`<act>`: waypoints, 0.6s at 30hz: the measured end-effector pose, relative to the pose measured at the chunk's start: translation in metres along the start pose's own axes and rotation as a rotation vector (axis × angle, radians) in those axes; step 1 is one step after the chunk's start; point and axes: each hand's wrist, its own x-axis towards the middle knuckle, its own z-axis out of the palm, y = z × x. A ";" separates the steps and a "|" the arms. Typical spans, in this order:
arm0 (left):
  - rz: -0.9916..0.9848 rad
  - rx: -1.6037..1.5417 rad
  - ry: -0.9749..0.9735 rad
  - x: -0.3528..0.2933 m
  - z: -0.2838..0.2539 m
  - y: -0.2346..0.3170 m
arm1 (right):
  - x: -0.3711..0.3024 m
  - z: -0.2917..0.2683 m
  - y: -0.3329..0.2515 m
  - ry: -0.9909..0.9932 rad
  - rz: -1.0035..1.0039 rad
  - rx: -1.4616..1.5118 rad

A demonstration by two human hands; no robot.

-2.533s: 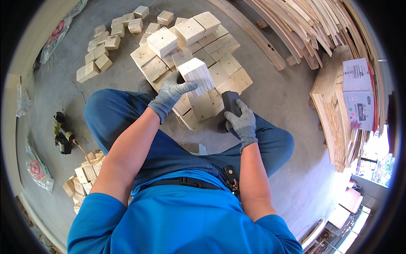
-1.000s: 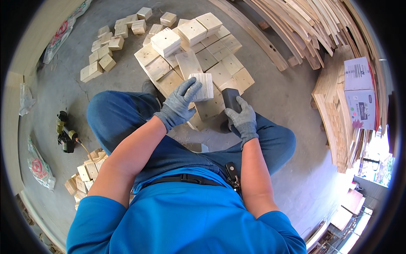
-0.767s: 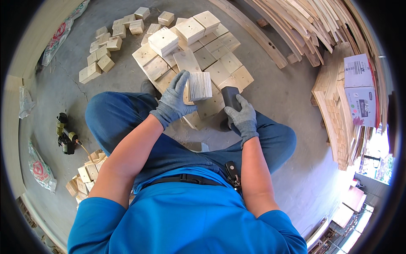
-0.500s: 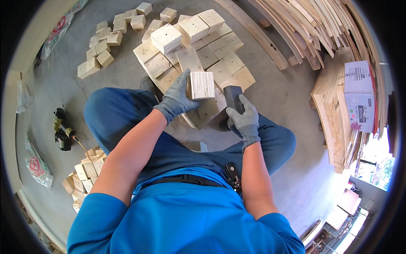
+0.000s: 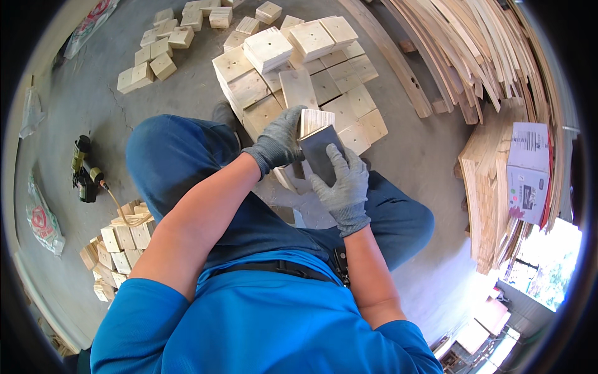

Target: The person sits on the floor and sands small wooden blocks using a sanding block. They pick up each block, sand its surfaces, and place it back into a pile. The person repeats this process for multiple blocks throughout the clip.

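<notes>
one head-worn fisheye view — straight down, close over lap and concrete floor [image 5: 87, 93].

Wooden blocks [image 5: 299, 68] on concrete floor [image 5: 99, 112]

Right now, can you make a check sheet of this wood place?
Surface: grey concrete floor, dusty.
Job's things: wooden block with dark sanding pad against it.
Clutter: stacked blocks, loose blocks and, plastic bags.
Grips: left hand holds the block; right hand presses the pad; both gloved.
Cables: hose at the nail gun.
Surroundings: planks, cardboard box.
</notes>
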 end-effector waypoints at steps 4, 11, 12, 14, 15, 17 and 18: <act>0.029 0.092 0.005 -0.004 -0.002 0.001 | 0.031 0.007 0.013 -0.005 0.026 -0.026; 0.102 0.005 0.039 0.001 0.006 -0.021 | 0.118 0.023 0.032 -0.079 0.242 0.017; 0.108 0.000 0.049 0.002 0.007 -0.021 | 0.117 0.022 0.032 -0.076 0.239 0.022; 0.109 0.039 0.034 0.000 0.006 -0.017 | 0.110 0.022 0.030 -0.072 0.234 0.032; 0.104 0.062 0.028 -0.002 0.003 -0.016 | 0.102 0.021 0.029 -0.081 0.226 0.038; 0.089 0.060 0.027 0.000 0.002 -0.013 | 0.076 0.014 0.023 -0.096 0.207 0.047; 0.080 0.060 0.022 -0.001 0.003 -0.012 | 0.060 0.012 0.020 -0.087 0.177 0.029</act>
